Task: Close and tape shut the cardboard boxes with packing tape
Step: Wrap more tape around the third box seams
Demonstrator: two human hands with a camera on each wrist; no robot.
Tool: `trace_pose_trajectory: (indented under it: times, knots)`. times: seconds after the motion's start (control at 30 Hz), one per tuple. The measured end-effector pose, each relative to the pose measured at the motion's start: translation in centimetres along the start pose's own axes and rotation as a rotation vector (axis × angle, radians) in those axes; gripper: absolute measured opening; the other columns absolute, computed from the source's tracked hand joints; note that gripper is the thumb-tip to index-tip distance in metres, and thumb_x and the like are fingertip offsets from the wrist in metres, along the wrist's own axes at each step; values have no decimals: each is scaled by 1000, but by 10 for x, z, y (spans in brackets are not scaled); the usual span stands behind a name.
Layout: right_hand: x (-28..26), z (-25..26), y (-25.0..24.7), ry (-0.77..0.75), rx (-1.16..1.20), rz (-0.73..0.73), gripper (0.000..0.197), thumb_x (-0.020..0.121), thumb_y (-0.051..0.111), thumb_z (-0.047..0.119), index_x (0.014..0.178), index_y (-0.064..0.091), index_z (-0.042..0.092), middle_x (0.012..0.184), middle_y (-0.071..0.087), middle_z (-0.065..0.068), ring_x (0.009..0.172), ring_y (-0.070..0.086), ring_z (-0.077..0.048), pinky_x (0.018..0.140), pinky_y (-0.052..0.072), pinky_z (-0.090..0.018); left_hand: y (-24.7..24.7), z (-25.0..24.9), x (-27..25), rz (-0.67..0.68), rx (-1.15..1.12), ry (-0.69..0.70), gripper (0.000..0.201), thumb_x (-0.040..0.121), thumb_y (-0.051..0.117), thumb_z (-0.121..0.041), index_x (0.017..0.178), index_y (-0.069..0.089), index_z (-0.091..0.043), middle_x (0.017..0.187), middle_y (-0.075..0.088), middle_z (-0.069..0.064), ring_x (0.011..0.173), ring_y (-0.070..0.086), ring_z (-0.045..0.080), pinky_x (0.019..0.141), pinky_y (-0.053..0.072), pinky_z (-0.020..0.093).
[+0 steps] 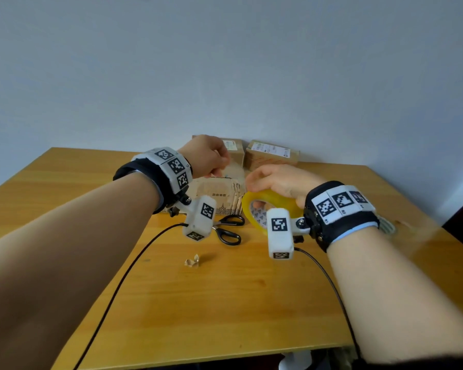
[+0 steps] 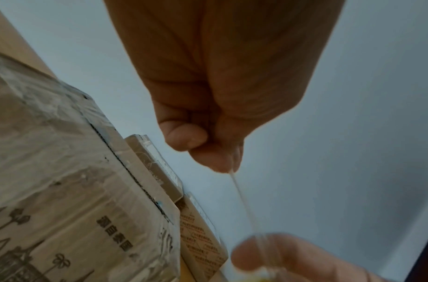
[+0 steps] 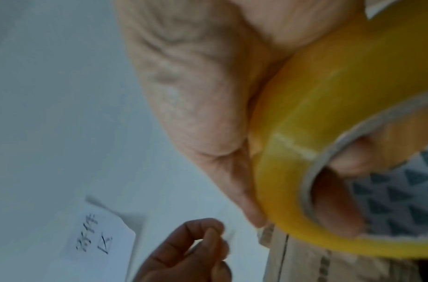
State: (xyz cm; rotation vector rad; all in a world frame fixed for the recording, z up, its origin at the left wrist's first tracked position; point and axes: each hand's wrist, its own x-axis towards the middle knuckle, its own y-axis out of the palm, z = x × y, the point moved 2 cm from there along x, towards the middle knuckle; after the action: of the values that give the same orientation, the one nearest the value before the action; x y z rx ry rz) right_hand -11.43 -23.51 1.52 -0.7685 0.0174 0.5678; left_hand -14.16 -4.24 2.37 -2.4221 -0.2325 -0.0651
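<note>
A: What's each grip doing?

B: The right hand [image 1: 275, 182] is curled around the yellow tape roll [image 1: 267, 206], fingers through its core. The left hand [image 1: 206, 156] pinches the pulled-out tape end [image 2: 244, 202] between thumb and fingertips, and the strip runs taut between the two.

A: And the boxes?

B: The printed cardboard box [image 1: 217, 190] sits directly under both hands, and two smaller boxes [image 1: 271, 153] stand behind it against the wall.

A: Anything in the way?

B: Scissors [image 1: 227, 228] lie just nearer the person than the left hand, with a crumpled tape scrap [image 1: 193, 261] nearer still. Two cables [image 1: 123, 281] trail across the tabletop [image 1: 225, 303], which has open room toward its near edge.
</note>
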Motion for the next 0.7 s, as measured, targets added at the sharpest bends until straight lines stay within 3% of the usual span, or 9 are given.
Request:
trace_pose_trajectory:
  times: [0.1,0.17,0.27,0.33,0.43,0.5,0.6,0.67,0.7]
  knots:
    - [3,-4,-2,19,100,-38,19,96,71,27,112,73,17,109,76,-10,93,77,-28,71,62,-33,-3,2,2,10,-1,21,9,95,61,-12,97,70,-14,81,72,2,60,67,0,58,52,17]
    - [5,-4,-3,40,129,-57,19,99,66,27,108,74,13,101,78,-15,91,77,-28,73,61,-34,-3,3,6,13,10,27,15,96,58,-7,96,71,-15,85,74,3,67,71,3,61,56,18]
    - [6,-7,-8,88,131,-78,22,101,64,27,105,75,9,92,79,-14,87,78,-26,70,61,-32,0,8,11,29,12,38,32,96,51,0,97,72,-23,96,75,-2,74,73,5,74,60,24]
    - [8,-9,-12,114,129,-108,22,100,64,25,105,76,7,86,79,-14,89,78,-29,66,60,-30,5,13,12,63,57,83,45,95,48,3,114,70,-32,109,73,-8,87,71,1,88,56,26]
    - [10,-13,-17,164,112,-103,21,95,69,21,103,78,4,83,79,-13,80,73,-28,74,59,-35,13,24,15,138,150,122,74,94,56,-3,152,29,-42,144,52,-9,128,52,8,99,44,25]
    - [12,-18,-17,192,79,-84,21,91,72,22,100,79,4,82,79,-11,79,71,-26,87,59,-43,19,32,17,203,268,91,92,91,65,-9,156,8,-41,156,37,-3,139,41,18,105,42,34]
    - [16,-27,-15,219,113,-89,23,90,73,25,100,80,6,84,79,-11,83,71,-27,96,57,-47,33,42,21,280,459,13,92,87,71,-12,156,15,-38,152,42,0,124,53,22,90,49,31]
    - [20,-33,-11,236,180,-94,24,92,72,27,102,79,7,86,80,-11,89,75,-30,93,58,-44,42,43,25,233,457,-60,84,88,71,-14,155,24,-33,145,50,2,107,59,20,73,52,26]
    - [22,-36,-10,241,204,-93,24,93,71,28,102,79,8,88,80,-11,95,76,-31,95,58,-44,45,42,27,203,462,-101,80,87,72,-16,153,29,-31,142,51,4,106,59,22,74,55,29]
